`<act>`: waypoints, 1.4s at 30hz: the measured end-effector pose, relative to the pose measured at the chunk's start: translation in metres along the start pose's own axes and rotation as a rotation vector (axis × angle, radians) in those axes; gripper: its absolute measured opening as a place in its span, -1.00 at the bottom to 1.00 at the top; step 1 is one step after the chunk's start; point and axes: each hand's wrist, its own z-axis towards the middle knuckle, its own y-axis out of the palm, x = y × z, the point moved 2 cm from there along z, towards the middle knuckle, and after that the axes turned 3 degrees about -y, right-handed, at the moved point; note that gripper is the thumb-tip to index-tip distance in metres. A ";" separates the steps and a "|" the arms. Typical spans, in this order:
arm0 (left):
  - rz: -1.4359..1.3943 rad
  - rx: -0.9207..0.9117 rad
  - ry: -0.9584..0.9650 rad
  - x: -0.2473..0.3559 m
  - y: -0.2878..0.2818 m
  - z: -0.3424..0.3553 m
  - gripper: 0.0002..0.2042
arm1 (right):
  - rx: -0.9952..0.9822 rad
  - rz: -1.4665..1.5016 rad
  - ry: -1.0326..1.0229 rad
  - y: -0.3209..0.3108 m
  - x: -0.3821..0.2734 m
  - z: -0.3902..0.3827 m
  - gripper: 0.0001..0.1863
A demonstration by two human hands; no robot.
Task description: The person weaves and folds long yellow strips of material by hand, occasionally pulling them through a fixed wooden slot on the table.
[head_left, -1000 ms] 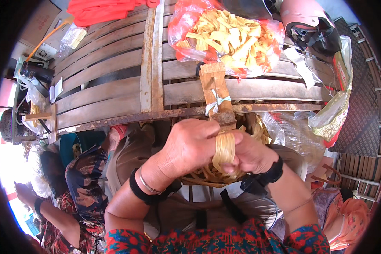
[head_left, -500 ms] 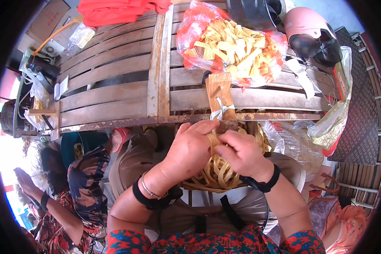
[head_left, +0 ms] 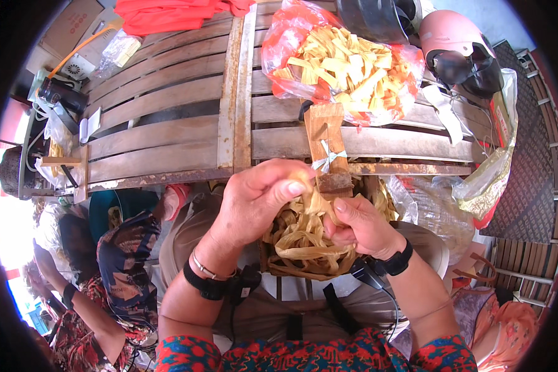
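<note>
Between my two hands runs a pale yellow-tan strip of flat, dried-leaf-like material. My left hand pinches its upper end between thumb and fingers. Lower and to the right, my right hand grips the same strip with thumb and curled fingers. Below them a heap of long looped strips fills a container on my lap, its walls mostly hidden. Just beyond my hands, a wooden block tied with a pale cord juts over the table's edge.
A slatted wooden table spans the far side. On it lie a red plastic bag of short folded strips, red cloth and a pink helmet. A person's arm is at left; a clear plastic sack stands at right.
My left hand has risen and turned so its thumb faces up, drawing the strip upward. My right hand has shifted slightly right and down, and the hands are farther apart.
</note>
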 end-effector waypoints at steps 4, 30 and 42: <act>-0.495 -0.332 -0.431 -0.014 0.011 -0.005 -0.73 | 0.055 -0.006 0.020 0.005 0.003 0.007 -0.53; -0.002 0.117 -0.142 -0.042 0.045 0.000 -0.81 | 0.493 -1.438 -1.098 -0.004 -0.010 0.022 -0.72; -0.077 -0.604 -0.225 0.012 0.043 -0.023 -0.56 | 0.398 -0.870 -0.622 -0.004 -0.035 0.001 -0.81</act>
